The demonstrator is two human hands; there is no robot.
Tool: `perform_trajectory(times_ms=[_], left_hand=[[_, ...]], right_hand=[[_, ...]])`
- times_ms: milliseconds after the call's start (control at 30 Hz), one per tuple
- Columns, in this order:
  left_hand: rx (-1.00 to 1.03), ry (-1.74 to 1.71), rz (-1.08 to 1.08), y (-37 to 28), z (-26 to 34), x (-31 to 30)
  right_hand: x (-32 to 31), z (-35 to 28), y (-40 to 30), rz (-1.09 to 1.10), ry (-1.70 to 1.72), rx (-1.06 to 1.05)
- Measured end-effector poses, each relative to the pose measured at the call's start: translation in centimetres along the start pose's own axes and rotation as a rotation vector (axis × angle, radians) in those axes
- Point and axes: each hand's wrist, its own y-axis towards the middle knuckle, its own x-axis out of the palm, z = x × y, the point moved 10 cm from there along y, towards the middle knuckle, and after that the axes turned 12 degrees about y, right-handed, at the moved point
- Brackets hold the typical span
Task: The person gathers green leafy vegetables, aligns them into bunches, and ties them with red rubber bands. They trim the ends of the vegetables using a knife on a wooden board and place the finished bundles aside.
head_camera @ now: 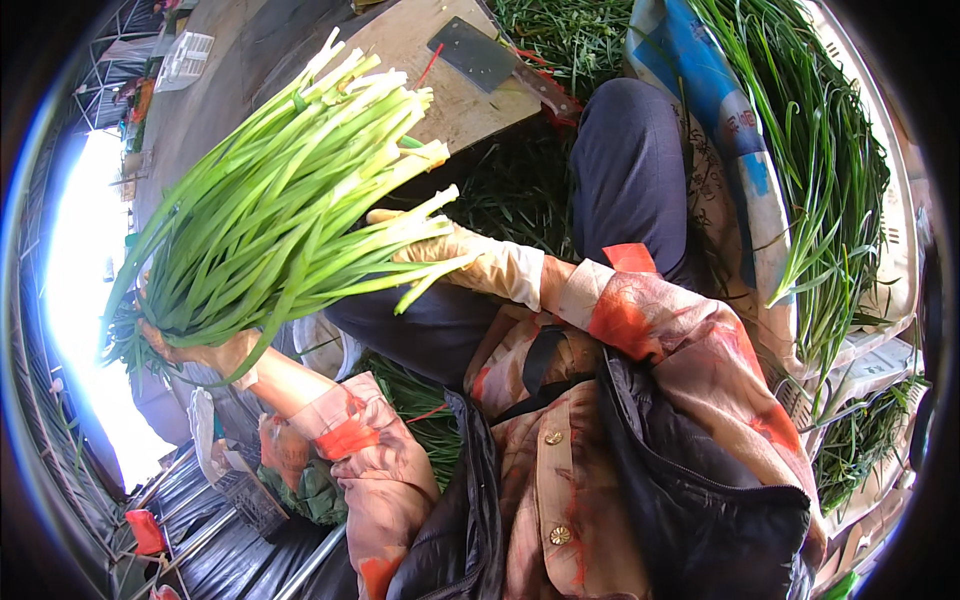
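Note:
A thick bunch of garlic chives (262, 210) fans out before me, its pale stalk ends pointing to the upper right. My left hand (202, 351) grips the bunch near its dark leaf ends, with some fingers hidden by leaves. Against the stalks at the other end is my right hand (450, 251), in a pale glove. Its fingers are partly covered by the stalks. Beyond the bunch, a cleaver (472, 56) with a wooden handle lies on a board (375, 45), near red ties (429, 66).
A white plastic crate (900, 255) at the right holds long chives (832, 172) beside a blue and white sack (720, 112). Another crate (874, 364) sits below it. Loose greens (525, 187) cover the ground by my knee (634, 165). A white basket (184, 61) stands far left.

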Motion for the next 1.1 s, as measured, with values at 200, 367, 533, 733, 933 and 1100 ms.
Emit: perform_trajectory(times_ms=[200, 367, 533, 733, 933, 1100], left_hand=[[0.3, 0.654, -0.092, -1.2, 0.9, 0.4], [-0.613, -0.57, -0.187, -4.5, -3.7, 1.7], [-0.953, -1.491, 0.081, -4.1, -3.7, 3.5], [-0.888, -1.547, 0.044, -3.0, -4.6, 3.3], [-0.844, -1.523, 0.048, -2.7, -4.3, 3.1], [-0.858, -1.486, 0.053, -3.3, -3.2, 3.8]], right_hand=[[-3.1, -8.0, -3.3, 0.101, 0.091, -0.069], [-4.6, -13.4, -8.6, 0.235, -0.634, 0.015], [5.6, -10.3, -6.8, -0.097, -0.713, 0.104], [4.4, -8.9, -6.5, 0.154, -0.383, -0.021], [-4.8, -14.7, -13.7, 0.56, -0.539, -0.067], [2.3, -14.9, -11.5, 0.334, -0.588, -0.145]])
